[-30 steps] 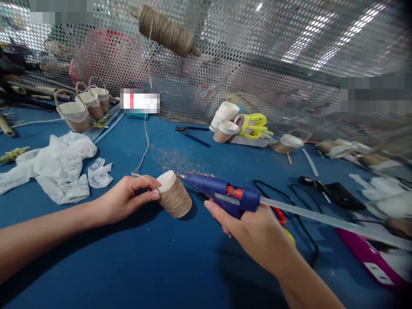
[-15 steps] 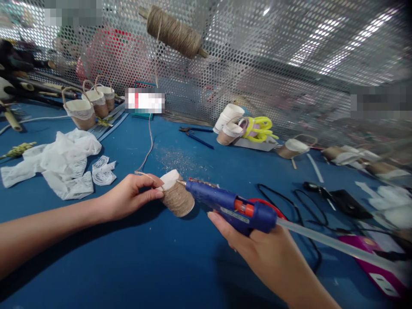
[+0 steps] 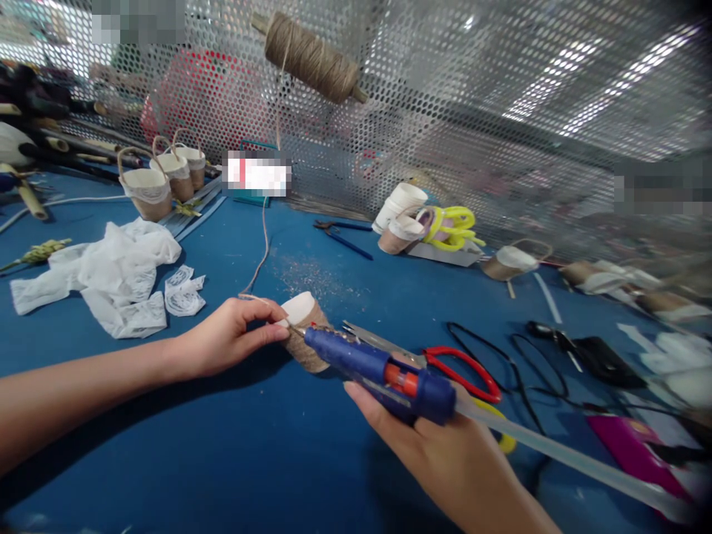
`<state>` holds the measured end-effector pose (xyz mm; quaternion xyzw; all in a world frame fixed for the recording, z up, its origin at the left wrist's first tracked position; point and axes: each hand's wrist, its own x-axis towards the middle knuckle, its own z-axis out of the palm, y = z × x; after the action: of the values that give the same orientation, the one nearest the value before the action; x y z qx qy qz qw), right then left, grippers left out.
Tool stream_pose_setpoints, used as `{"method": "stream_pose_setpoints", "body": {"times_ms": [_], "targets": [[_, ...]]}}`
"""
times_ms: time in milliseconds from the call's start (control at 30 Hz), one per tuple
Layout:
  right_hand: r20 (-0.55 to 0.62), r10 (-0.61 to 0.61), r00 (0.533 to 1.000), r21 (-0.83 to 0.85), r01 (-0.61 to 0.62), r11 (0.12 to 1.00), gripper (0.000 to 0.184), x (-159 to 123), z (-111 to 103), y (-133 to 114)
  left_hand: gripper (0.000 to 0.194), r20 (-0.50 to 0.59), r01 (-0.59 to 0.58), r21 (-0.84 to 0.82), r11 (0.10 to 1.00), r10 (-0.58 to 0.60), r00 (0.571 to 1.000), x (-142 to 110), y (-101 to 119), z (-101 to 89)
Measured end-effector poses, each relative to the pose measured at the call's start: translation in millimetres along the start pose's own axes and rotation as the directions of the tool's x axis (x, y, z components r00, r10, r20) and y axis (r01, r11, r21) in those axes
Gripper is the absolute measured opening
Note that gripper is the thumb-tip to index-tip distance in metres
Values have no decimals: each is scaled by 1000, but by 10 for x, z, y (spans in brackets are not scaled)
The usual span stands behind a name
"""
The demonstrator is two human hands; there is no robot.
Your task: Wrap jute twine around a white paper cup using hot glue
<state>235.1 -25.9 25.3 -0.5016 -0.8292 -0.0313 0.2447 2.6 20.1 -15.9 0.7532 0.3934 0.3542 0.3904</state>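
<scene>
A small white paper cup [image 3: 311, 356], its side wrapped in brown twine, lies tilted on the blue table. My left hand [image 3: 239, 334] pinches the twine [image 3: 265, 245] against the cup's rim, thumb and forefinger closed. That strand runs back across the table and up to a twine spool [image 3: 311, 59] on the mesh. In my right hand [image 3: 428, 452] is a blue hot glue gun [image 3: 372, 363], its nozzle at the cup's side close to my left fingertips. A long clear glue stick [image 3: 567, 452] sticks out of its rear. The gun hides part of the cup.
Red-handled scissors [image 3: 464, 378] lie behind the glue gun, blue-handled pliers [image 3: 348, 239] farther back. White lace [image 3: 122, 259] is heaped at left, near small handled baskets [image 3: 147, 196]. Stacked cups [image 3: 397, 208] stand at the back. Black cords [image 3: 489, 356] and a magenta case [image 3: 628, 445] occupy the right.
The glue gun has moved left and slightly down, its nozzle now nearer my left fingertips. More of the red-handled scissors shows behind it. My left hand keeps its pinch; the view has shifted slightly.
</scene>
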Motion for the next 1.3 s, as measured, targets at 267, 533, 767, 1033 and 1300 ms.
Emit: {"method": "stream_pose_setpoints", "body": {"times_ms": [267,533,767,1033,1300], "targets": [[95,-42,995,-23,45,999,29,39,-93,97,16,-4,3,-5,1000,-3,1000,-2,1,-3],[110,-167,980,-27,171,985,37,-16,21,346,14,12,13,-47,999,-13,1000,1,-6,-8],[160,-48,986,47,41,998,27,187,-19,251,14,18,-4,-77,997,6,1000,-26,-31,-10],[440,351,826,332,-513,791,35,309,-14,203,17,2,27,-48,998,-27,1000,-28,-52,-3],[270,521,810,326,-586,742,29,521,133,581,14,-35,-27,7,1000,28,999,-49,-1,-5]]}}
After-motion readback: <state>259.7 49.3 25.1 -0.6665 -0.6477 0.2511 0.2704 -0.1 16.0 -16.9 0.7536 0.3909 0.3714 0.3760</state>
